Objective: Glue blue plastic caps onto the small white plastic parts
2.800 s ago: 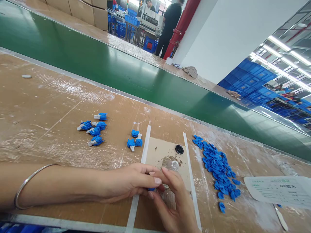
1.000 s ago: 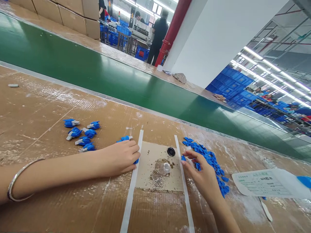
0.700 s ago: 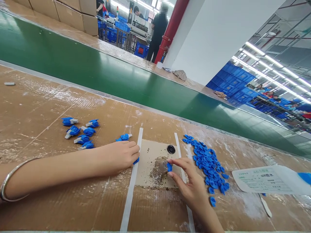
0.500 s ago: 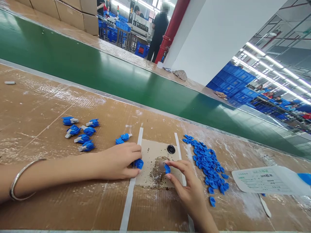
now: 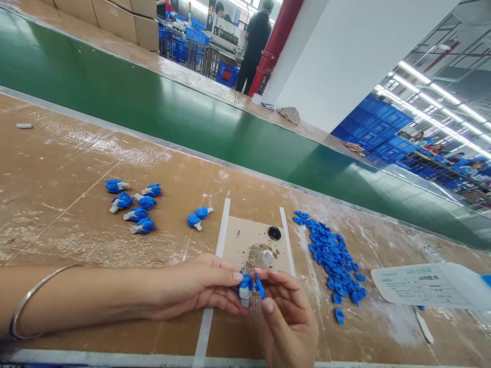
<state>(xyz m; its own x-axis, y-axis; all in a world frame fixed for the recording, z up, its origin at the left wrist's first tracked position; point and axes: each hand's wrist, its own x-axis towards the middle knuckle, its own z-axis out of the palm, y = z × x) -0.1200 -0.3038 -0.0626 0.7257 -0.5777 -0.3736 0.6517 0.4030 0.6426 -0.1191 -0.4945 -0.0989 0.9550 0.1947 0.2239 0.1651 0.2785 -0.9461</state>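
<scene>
Here, holding a blue rosette [image 5: 246,281] low over the near side of the bench [image 5: 76,230], gripped at its flank between thumb and fingers of the left hand [image 5: 209,280], with its gray stem [image 5: 244,294] pointing down. Pinching a single blue petal [image 5: 260,287] nearly edge-on between thumb and forefinger of the right hand [image 5: 293,317], just beside the rosette; hard to tell whether touching. With both hands near each other, each clamped on its own piece. Probably very light, by the look of it, thin and somewhat bendy in the layers, stiffer at the stem; likely easy to crush or skew if squeezed hard. Best taken lightly by the stem or low on the side; for the petal, best nipped by its edge. Possibly tacky if wet, though impossible to see. Just beyond, on a stained beige board [image 5: 233,243], a clear cup [image 5: 264,258] and a black cap [image 5: 274,233]; to the right, a petal heap [image 5: 330,254] and a glue bottle [image 5: 422,283]; to the left, more stemmed rosettes [image 5: 138,213].
</scene>
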